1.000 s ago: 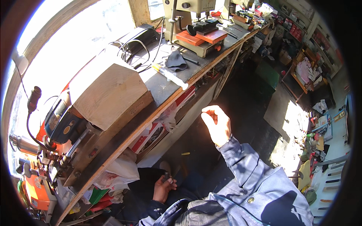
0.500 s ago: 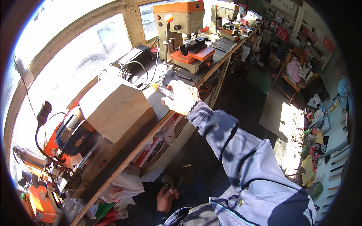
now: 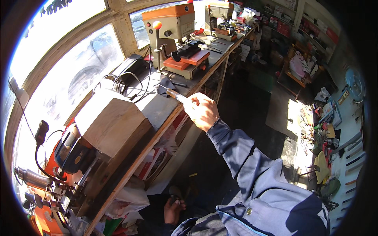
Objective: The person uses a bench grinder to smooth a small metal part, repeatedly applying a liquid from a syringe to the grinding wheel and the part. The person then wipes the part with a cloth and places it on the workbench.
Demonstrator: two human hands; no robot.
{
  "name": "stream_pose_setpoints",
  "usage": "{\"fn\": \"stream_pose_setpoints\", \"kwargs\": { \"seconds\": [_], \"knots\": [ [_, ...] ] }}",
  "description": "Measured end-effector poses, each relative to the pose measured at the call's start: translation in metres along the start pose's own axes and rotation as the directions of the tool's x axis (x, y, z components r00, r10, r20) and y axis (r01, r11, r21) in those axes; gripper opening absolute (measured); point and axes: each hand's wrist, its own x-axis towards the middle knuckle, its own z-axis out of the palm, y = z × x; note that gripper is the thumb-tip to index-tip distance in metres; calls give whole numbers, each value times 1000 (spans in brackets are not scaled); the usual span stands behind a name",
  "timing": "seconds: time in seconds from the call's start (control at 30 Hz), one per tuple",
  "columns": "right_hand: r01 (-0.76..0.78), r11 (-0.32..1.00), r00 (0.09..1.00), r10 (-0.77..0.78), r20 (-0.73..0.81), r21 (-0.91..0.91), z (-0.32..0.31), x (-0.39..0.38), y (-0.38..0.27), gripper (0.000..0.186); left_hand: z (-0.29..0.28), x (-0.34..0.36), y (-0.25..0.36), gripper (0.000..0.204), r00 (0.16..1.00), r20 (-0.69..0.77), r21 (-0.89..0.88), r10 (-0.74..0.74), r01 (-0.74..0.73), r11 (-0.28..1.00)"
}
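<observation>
My right hand (image 3: pixel 201 111) reaches out past the front edge of the workbench, its fingers closed round the near end of a short, slim tool with a brown and pale handle (image 3: pixel 176 95). The far end of that tool points left over the bench top, and its kind cannot be made out. Just behind it lies a dark grey cloth-like piece (image 3: pixel 167 83). Low in the picture, close to my body, my left hand (image 3: pixel 173 211) has its fingers curled in shadow; what they hold, if anything, is too small to name.
A drill press with orange table (image 3: pixel 177 39) stands farther along the bench, another machine (image 3: pixel 218 17) behind it. At left are a big wooden block (image 3: pixel 114 122) and a motor-driven machine (image 3: pixel 73 151). Black cables (image 3: pixel 128 80) lie by the window. Plastic bags (image 3: pixel 128 198) sit below; tools hang right.
My right hand has drawn back to the right with the tool, whose handle now shows more clearly. The view has shifted slightly. My left hand stays curled in nearly the same place.
</observation>
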Motion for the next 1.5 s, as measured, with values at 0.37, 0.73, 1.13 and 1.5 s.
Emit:
{"fn": "stream_pose_setpoints", "kwargs": {
  "seconds": [0.37, 0.73, 1.13, 1.5],
  "knots": [
    [-213, 966, 977, 214, 13, 145, 2, 25, 8, 19, 3, 1, -1, 21, 1000, -11, 16, 17, -17, 1000],
    [-348, 934, 932, 354, 76, -85, 3, 22, -16, 35, -4, 3, -4, 30, 999, -34, -27, 2, -3, 1000],
    [-440, 893, 897, 441, -6, -93, -44, -151, 79, 24, 0, 2, 1, 29, 999, -22, -15, 32, -32, 999],
    [-587, 733, 748, 653, 116, -343, -92, -333, 177, 44, 28, 24, 3, 24, 991, -82, 159, -102, 114, 981]
  ]
}}
